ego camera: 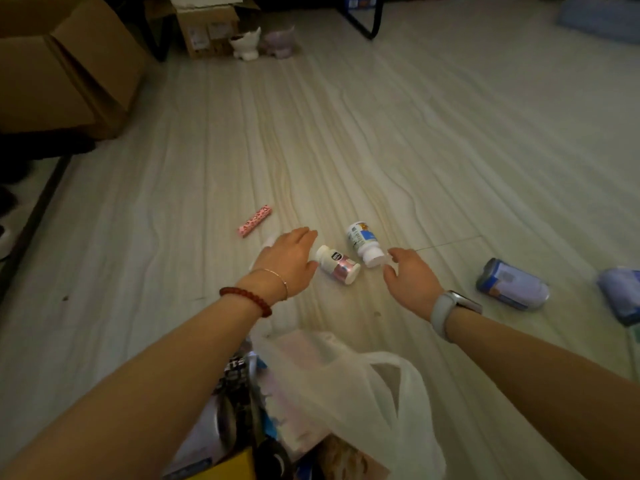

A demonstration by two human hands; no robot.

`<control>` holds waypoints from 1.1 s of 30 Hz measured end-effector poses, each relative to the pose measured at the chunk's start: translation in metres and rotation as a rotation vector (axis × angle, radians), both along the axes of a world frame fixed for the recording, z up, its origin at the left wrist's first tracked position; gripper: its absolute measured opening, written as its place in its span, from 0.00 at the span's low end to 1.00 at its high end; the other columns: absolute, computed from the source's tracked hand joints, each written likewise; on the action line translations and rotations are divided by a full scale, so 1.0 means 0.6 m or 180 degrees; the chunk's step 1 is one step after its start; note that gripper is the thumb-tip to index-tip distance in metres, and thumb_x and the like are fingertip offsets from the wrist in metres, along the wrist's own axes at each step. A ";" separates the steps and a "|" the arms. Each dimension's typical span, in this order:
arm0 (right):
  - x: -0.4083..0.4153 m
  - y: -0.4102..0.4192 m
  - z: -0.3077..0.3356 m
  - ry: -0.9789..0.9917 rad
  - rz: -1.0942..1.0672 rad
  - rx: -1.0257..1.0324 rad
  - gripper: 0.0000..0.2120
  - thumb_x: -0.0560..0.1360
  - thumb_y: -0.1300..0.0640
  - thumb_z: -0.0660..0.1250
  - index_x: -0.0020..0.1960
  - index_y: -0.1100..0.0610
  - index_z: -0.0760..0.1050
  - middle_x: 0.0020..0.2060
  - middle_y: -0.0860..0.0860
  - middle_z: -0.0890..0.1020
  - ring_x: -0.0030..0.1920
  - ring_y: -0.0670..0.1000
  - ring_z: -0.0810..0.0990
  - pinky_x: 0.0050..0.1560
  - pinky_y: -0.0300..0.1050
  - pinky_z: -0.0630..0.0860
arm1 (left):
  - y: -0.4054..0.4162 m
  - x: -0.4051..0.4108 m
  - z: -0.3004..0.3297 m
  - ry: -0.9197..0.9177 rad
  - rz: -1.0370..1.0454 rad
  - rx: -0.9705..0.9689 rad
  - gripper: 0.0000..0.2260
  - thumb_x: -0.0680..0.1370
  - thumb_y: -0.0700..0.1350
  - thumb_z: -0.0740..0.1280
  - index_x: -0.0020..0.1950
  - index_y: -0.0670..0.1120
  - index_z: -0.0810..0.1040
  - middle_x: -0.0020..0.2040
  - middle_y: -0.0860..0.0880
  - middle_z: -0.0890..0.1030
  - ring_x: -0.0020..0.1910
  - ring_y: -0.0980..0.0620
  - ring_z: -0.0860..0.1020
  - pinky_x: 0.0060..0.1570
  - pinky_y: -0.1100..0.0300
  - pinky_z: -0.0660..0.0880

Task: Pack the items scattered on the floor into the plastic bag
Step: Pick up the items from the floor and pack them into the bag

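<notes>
Two white bottles lie on their sides on the pale floor. The pink-labelled bottle (337, 265) is just right of my left hand (290, 259), which is open and close to it. The blue-labelled bottle (363, 243) lies beyond it, its cap by the fingertips of my open right hand (408, 278); whether they touch is unclear. A pink patterned tube (254, 221) rests farther left. A blue can (512, 284) lies on its side at the right. The white plastic bag (346, 393) sits open near me with several items inside.
Cardboard boxes (69, 64) stand at the back left, another box (207, 29) and two small cat-shaped pots (246, 46) behind. A black furniture leg (363, 19) is at the back. A bluish soft pack (621, 292) lies at the right edge.
</notes>
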State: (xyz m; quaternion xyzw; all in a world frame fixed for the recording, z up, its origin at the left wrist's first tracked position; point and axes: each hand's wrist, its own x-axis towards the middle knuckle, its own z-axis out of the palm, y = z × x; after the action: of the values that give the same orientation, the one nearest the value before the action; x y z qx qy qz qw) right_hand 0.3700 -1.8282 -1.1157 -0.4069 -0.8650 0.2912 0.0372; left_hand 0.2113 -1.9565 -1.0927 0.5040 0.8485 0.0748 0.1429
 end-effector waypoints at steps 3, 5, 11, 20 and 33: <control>-0.026 0.031 -0.041 0.0061 -0.0481 -0.0390 0.17 0.78 0.59 0.56 0.62 0.69 0.68 0.60 0.67 0.73 0.61 0.64 0.71 0.59 0.49 0.64 | 0.052 0.010 -0.071 -0.0148 -0.0201 -0.0222 0.28 0.79 0.47 0.58 0.75 0.45 0.48 0.77 0.48 0.47 0.75 0.47 0.49 0.70 0.46 0.60; -0.042 0.045 -0.071 0.0164 -0.0826 -0.0647 0.19 0.78 0.56 0.56 0.63 0.68 0.67 0.63 0.66 0.72 0.63 0.63 0.70 0.60 0.49 0.66 | 0.074 0.018 -0.111 -0.0213 -0.0213 -0.0340 0.28 0.80 0.47 0.56 0.75 0.47 0.46 0.77 0.50 0.43 0.76 0.49 0.45 0.69 0.48 0.61; -0.065 0.060 -0.133 -0.0218 -0.0883 -0.0579 0.27 0.76 0.43 0.57 0.70 0.56 0.59 0.67 0.62 0.65 0.67 0.61 0.62 0.67 0.49 0.57 | 0.108 0.009 -0.163 -0.0031 -0.0253 -0.0298 0.27 0.78 0.48 0.60 0.74 0.48 0.54 0.76 0.50 0.54 0.75 0.49 0.48 0.64 0.50 0.66; -0.052 0.041 -0.142 -0.0220 -0.0686 -0.0488 0.24 0.74 0.47 0.61 0.65 0.58 0.66 0.66 0.59 0.66 0.66 0.59 0.62 0.66 0.50 0.59 | 0.079 0.029 -0.136 -0.0539 0.0476 -0.0501 0.25 0.75 0.50 0.65 0.69 0.47 0.63 0.63 0.41 0.67 0.59 0.40 0.69 0.60 0.49 0.68; 0.048 -0.083 0.042 0.1569 -0.0697 -0.1180 0.14 0.72 0.52 0.64 0.55 0.54 0.67 0.43 0.49 0.78 0.42 0.51 0.77 0.38 0.40 0.69 | -0.106 0.087 0.056 -0.0759 0.1247 0.1621 0.20 0.65 0.47 0.76 0.52 0.48 0.74 0.49 0.47 0.76 0.43 0.52 0.74 0.39 0.66 0.68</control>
State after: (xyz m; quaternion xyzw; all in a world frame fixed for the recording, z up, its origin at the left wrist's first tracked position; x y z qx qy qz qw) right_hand 0.3990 -1.8778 -1.0903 -0.4146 -0.7134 0.5277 0.2018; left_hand 0.2638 -2.0203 -1.0591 0.3386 0.8606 0.3687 0.0935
